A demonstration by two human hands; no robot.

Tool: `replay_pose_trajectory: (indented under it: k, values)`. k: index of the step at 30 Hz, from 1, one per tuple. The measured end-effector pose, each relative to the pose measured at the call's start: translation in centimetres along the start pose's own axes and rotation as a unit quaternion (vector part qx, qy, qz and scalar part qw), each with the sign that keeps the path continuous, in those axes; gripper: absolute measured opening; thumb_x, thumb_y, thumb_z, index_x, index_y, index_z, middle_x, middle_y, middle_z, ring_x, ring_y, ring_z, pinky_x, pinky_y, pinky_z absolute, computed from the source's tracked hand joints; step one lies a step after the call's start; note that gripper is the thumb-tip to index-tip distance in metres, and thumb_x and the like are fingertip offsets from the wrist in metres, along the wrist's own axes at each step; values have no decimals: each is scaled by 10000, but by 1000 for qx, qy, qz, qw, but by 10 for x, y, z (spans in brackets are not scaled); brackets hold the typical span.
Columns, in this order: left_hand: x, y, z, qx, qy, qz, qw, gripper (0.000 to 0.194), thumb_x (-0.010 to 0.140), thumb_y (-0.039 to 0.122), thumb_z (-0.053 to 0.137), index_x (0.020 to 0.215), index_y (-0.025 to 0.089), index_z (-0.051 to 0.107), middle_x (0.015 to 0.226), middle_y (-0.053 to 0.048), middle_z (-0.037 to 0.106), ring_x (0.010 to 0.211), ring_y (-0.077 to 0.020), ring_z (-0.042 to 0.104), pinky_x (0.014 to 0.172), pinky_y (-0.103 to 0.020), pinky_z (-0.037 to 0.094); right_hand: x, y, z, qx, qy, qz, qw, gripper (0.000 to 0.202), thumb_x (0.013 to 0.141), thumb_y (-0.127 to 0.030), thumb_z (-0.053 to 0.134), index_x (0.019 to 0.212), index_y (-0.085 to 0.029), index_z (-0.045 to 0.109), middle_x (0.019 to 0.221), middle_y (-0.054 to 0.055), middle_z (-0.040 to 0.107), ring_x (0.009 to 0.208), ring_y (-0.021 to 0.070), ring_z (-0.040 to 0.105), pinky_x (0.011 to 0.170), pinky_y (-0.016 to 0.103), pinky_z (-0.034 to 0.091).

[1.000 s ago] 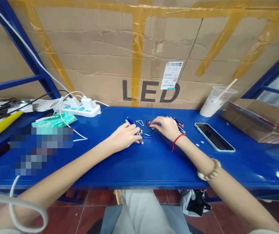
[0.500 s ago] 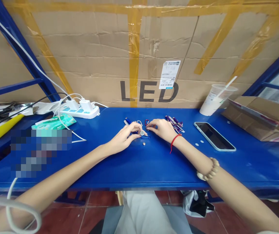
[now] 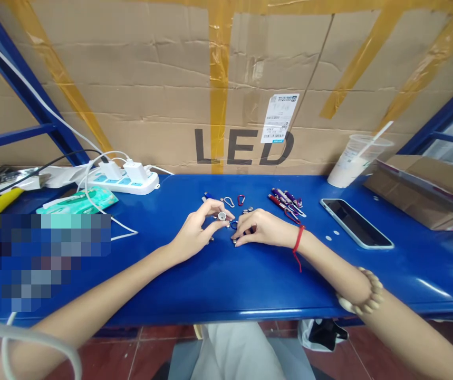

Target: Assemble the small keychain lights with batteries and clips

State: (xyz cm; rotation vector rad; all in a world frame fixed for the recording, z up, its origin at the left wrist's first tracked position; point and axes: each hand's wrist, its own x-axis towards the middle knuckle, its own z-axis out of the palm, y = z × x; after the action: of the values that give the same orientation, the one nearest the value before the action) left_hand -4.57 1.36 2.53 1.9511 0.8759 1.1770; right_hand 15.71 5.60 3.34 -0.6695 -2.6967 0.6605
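My left hand (image 3: 199, 228) pinches a small silver cup-shaped metal part (image 3: 222, 216) between thumb and fingers, its hollow side facing me. The fingertips of my right hand (image 3: 256, 228) are closed on a tiny shiny metal piece (image 3: 234, 241) at the tabletop. Between the hands lies a blue carabiner (image 3: 233, 225), partly hidden by fingers. Just beyond them rest a silver carabiner (image 3: 229, 201), a red carabiner (image 3: 241, 200) and small metal bits (image 3: 247, 210). A blue tube-like piece (image 3: 208, 196) shows behind my left fingers.
Several purple and red pen-like metal tubes with carabiners (image 3: 285, 201) lie right of my hands. Farther right are a phone (image 3: 356, 222), a plastic cup with straw (image 3: 355, 163) and an open cardboard box (image 3: 420, 190). At left stand a power strip (image 3: 139, 186) and a green packet (image 3: 87, 201).
My right hand has moved from beside the red carabiner towards me, down to the tiny metal piece on the table. My left hand still holds the silver part, now with its hollow showing.
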Motion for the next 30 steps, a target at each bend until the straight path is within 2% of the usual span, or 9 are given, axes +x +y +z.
replay_pose_trajectory:
  k: [4, 7, 10, 13, 15, 19, 22, 25, 30]
  values:
    - [-1, 4, 2, 18, 36, -27, 999, 143, 805, 262, 560, 882, 185, 468, 845, -21, 652, 846, -148, 632, 798, -293, 490, 1, -2, 0, -2, 19, -1, 1000, 163, 769, -324, 642, 804, -182, 716, 771, 21, 666, 604, 94, 579, 624, 213, 448]
    - [-1, 5, 4, 51, 62, -34, 996, 143, 786, 240, 582, 875, 185, 485, 791, 6, 641, 775, -128, 628, 763, -259, 477, 1, -4, -3, 9, 70, 34, 997, 129, 756, -278, 646, 784, -160, 693, 712, 14, 670, 556, 89, 579, 570, 203, 461]
    - [-3, 4, 8, 87, 60, -52, 993, 109, 817, 239, 536, 911, 194, 503, 775, 14, 640, 738, -125, 622, 702, -245, 460, 1, -6, -6, 6, 195, 69, 978, 130, 743, -274, 648, 757, -152, 690, 677, 23, 679, 553, 102, 595, 551, 210, 480]
    - [-5, 2, 11, 105, 29, -57, 992, 107, 854, 245, 475, 939, 196, 515, 758, 12, 637, 724, -127, 618, 705, -253, 447, 2, -10, -5, 35, 338, 102, 935, 175, 726, -320, 665, 779, -157, 703, 739, 48, 703, 589, 127, 621, 576, 243, 516]
    - [-7, 1, 13, 90, 11, -66, 994, 123, 874, 247, 437, 960, 195, 509, 737, 11, 635, 727, -128, 619, 712, -256, 446, 3, -15, -3, 99, 376, 124, 913, 220, 696, -355, 691, 799, -161, 711, 751, 55, 710, 584, 139, 629, 566, 260, 534]
    - [-6, -1, 12, 49, 18, -55, 997, 118, 855, 244, 482, 963, 195, 485, 827, -2, 639, 777, -126, 618, 723, -247, 445, 6, -28, 2, 253, 333, 158, 894, 306, 648, -396, 723, 828, -148, 721, 735, 62, 708, 543, 135, 617, 486, 250, 524]
    - [-5, -3, 10, 25, 31, -43, 998, 139, 816, 234, 547, 933, 191, 484, 854, -3, 642, 810, -134, 621, 735, -243, 450, 9, -31, 6, 298, 293, 157, 895, 325, 659, -409, 713, 845, -143, 719, 726, 58, 701, 515, 113, 591, 456, 231, 503]
    - [-5, -4, 9, 14, 33, -60, 998, 154, 790, 223, 581, 917, 186, 504, 822, 0, 660, 792, -138, 630, 730, -239, 459, 9, -30, 10, 237, 301, 125, 915, 281, 685, -403, 694, 802, -148, 717, 745, 56, 691, 527, 107, 584, 444, 221, 484]
    - [-5, -5, 10, 22, 46, -66, 997, 136, 790, 214, 580, 912, 188, 525, 789, 12, 670, 751, -130, 639, 714, -225, 454, 7, -33, 10, 66, 320, 7, 945, 141, 750, -304, 660, 763, -175, 715, 784, 58, 688, 669, 132, 621, 519, 225, 501]
